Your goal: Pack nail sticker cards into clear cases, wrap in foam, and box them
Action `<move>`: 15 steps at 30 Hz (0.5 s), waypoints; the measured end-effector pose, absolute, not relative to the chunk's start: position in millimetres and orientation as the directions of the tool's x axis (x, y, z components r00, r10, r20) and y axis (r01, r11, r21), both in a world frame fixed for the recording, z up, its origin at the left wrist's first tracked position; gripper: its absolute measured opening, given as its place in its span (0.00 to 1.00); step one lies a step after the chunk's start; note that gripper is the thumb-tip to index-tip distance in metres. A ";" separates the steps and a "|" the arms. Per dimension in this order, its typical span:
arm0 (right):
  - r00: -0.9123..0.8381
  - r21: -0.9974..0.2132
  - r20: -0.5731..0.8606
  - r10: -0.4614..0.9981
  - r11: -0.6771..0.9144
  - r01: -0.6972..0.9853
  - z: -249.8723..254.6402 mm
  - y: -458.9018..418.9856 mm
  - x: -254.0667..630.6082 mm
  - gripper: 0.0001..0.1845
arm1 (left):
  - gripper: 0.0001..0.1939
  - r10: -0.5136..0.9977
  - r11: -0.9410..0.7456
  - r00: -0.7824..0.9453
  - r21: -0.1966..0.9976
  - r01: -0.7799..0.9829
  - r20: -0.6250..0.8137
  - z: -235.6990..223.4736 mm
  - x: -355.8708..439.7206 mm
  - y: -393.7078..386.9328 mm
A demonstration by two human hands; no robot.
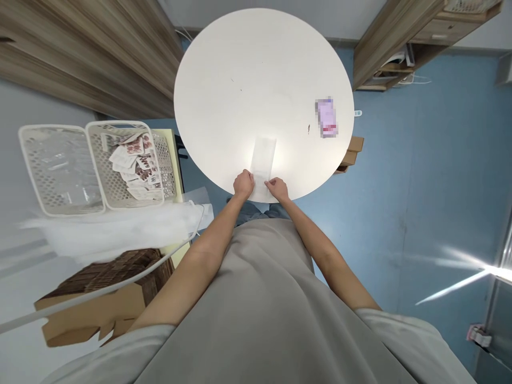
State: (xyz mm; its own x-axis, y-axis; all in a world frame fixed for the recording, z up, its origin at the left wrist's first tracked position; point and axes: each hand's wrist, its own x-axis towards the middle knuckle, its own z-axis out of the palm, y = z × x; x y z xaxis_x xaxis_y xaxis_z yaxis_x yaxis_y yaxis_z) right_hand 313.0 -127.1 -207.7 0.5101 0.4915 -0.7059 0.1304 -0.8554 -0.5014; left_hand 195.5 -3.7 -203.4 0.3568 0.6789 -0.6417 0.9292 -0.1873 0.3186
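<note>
A clear flat plastic sleeve (264, 153) lies on the round white table (248, 80), near its front edge. My left hand (244, 183) and my right hand (277, 188) both pinch the sleeve's near end, fingers closed on it, one at each side. The sleeve stretches away from me toward the table's middle. Whether anything is inside it I cannot make out.
A blurred pink-and-white object (327, 117) lies at the table's right. To my left stand two white perforated baskets: one (60, 168) with clear sleeves, one (126, 160) with printed cards. Below them are white plastic bags (120, 229) and brown cardboard boxes (100, 298). Wooden cabinets flank the blue floor.
</note>
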 end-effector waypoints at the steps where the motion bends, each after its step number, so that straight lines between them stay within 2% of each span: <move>1: 0.511 -0.505 -0.716 0.476 -0.858 0.093 -207.1 -126.6 310.5 0.12 | 0.15 0.684 -0.189 0.353 0.313 0.931 -0.639 -203.6 196.6 -4.5; 6: 0.514 -0.496 -0.756 0.404 -0.867 -0.049 -200.6 -123.9 300.4 0.11 | 0.16 0.729 -0.188 0.347 0.315 0.930 -0.590 -205.0 199.3 -12.7; 11: 0.560 -0.507 -0.721 0.407 -0.862 -0.026 -193.8 -125.8 306.9 0.10 | 0.14 0.804 -0.111 0.306 0.378 0.919 -0.510 -198.5 199.4 -16.6; 13: 0.560 -0.507 -0.718 0.413 -0.862 -0.014 -194.6 -128.2 313.4 0.10 | 0.17 0.800 -0.212 0.431 0.475 0.854 -0.418 -193.3 197.6 -16.5; 15: 0.546 -0.511 -0.725 0.419 -0.859 -0.020 -197.3 -131.2 320.2 0.10 | 0.21 0.686 -0.414 0.662 0.585 0.697 -0.303 -189.5 194.8 -16.2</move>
